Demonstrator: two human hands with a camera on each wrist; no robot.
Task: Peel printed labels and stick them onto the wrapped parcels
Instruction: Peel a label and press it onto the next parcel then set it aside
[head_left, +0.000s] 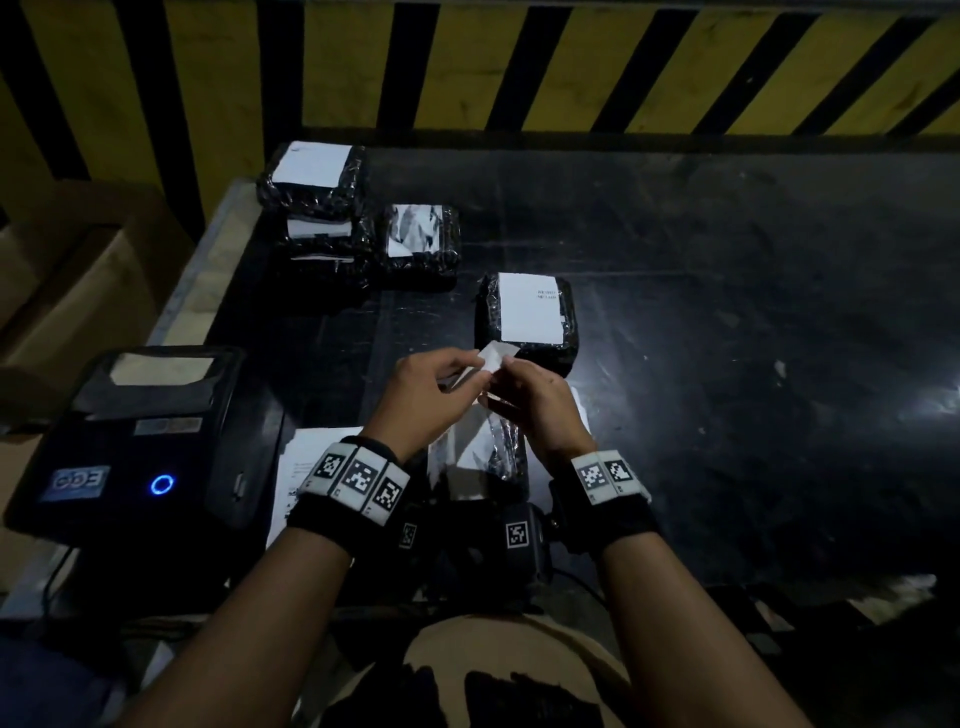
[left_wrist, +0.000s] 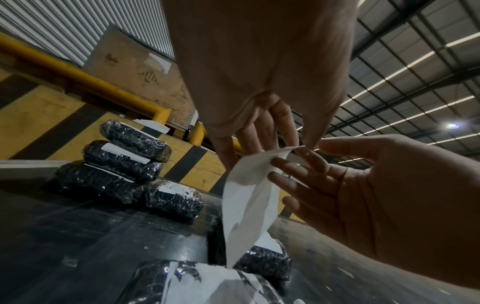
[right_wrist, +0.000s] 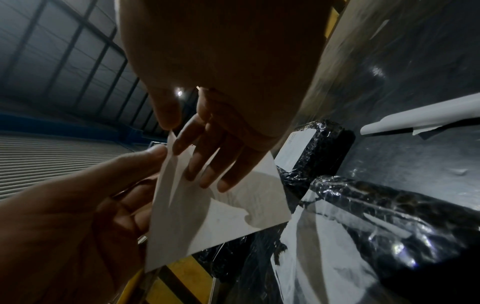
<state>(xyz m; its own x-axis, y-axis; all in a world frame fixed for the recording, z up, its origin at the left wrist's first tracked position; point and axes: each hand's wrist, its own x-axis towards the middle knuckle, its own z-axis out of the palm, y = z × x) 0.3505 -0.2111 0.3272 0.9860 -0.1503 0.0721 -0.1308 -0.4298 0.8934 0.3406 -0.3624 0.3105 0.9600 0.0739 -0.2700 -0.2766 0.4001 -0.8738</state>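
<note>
Both hands hold one white label sheet (head_left: 493, 358) up above the black table (head_left: 727, 312). My left hand (head_left: 475, 361) pinches its top corner with thumb and fingertips, plain in the left wrist view (left_wrist: 301, 142). My right hand (head_left: 511, 366) pinches the same corner from the other side, its other fingers spread against the sheet (right_wrist: 213, 205). At that corner two thin layers seem to part. Below the hands lies a black wrapped parcel (head_left: 498, 457) with torn white paper on top (left_wrist: 207, 283). Just beyond stands a parcel with a smooth label (head_left: 527, 317).
A black label printer (head_left: 140, 441) with a lit blue button sits at the left, and a white paper sheet (head_left: 306, 467) lies beside it. Stacked labelled parcels (head_left: 311, 208) and one single parcel (head_left: 421, 244) stand at the back left. A yellow-black striped wall (head_left: 571, 67) bounds the far edge.
</note>
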